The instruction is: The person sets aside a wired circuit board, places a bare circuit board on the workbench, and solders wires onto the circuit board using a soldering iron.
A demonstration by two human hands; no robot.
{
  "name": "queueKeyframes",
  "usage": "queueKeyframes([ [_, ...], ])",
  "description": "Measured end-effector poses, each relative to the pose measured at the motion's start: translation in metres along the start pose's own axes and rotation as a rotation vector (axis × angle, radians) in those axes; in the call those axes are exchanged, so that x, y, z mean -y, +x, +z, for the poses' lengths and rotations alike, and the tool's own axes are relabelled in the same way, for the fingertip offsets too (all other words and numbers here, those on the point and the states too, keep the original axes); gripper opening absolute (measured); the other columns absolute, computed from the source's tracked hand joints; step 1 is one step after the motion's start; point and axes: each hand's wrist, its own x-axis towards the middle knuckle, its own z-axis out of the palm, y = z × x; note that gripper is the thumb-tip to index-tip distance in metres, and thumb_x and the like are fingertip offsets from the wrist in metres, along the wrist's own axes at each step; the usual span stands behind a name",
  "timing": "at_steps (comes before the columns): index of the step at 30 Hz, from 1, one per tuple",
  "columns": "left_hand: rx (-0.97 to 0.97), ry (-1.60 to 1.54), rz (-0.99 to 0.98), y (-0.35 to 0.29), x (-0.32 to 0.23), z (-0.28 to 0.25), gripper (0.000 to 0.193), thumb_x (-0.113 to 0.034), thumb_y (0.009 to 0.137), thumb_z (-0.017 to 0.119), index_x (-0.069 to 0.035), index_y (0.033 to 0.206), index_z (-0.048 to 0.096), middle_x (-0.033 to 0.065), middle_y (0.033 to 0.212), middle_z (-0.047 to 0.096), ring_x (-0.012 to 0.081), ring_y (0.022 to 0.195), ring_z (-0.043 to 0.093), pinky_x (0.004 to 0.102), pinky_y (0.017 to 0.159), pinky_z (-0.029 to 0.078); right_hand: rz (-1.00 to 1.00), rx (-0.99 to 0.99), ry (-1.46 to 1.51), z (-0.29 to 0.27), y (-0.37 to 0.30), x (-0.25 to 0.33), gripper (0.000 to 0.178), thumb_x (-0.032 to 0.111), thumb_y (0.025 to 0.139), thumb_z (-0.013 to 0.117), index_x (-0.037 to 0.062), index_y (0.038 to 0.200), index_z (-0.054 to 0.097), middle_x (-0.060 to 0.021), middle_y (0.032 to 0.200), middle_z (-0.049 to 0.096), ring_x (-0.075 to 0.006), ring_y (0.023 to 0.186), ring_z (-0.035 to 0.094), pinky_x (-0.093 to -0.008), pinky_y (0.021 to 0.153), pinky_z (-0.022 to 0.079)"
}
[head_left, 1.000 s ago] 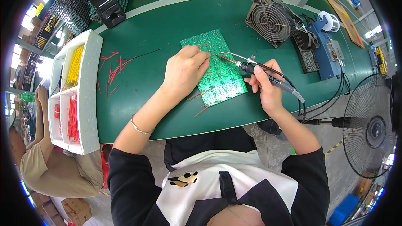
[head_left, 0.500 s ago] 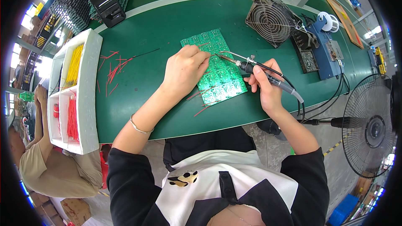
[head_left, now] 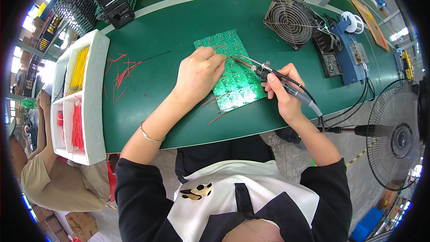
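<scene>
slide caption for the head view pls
Right hand holds a soldering iron over a green circuit board, left hand close by.

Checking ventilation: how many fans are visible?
2: a square fan on the green bench, beyond the right hand, and a round standing fan at far right. Others could be hidden.

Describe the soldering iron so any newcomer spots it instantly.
On the green table lies a lighter green circuit board. The right hand, at its right edge, holds the soldering iron. Unlike the thin red wires nearby, it has a thick grey-and-black handle.
</scene>
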Motion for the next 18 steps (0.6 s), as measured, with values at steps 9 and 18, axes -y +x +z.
queueKeyframes([
  [9,-0.011,-0.007,-0.010,-0.0013,-0.0007,0.0012,0.008,-0.005,0.070,0.067,-0.006,0.077,0.066,0.0048,0.070,0.057,0.0214,0.065,0.057,0.0321,0.055,0.047,-0.021,-0.081,0.101,-0.0017,-0.0004,-0.0026,0.022,0.019,0.088,0.060,0.0040,0.082,0.045,-0.0059,0.064,0.055,-0.0068,0.051,0.049,-0.0266,0.063,0.052],
  [18,-0.011,0.067,0.010,-0.0049,-0.0007,0.0038,0.008,-0.007,0.072,0.068,-0.008,0.080,0.066,0.0032,0.071,0.055,0.0197,0.067,0.057,0.0316,0.054,0.047,-0.113,-0.170,0.047,-0.0034,-0.0031,-0.0029,0.021,0.017,0.087,0.061,0.0022,0.086,0.046,-0.0096,0.069,0.059,-0.0080,0.054,0.051,-0.0222,0.052,0.045],
])
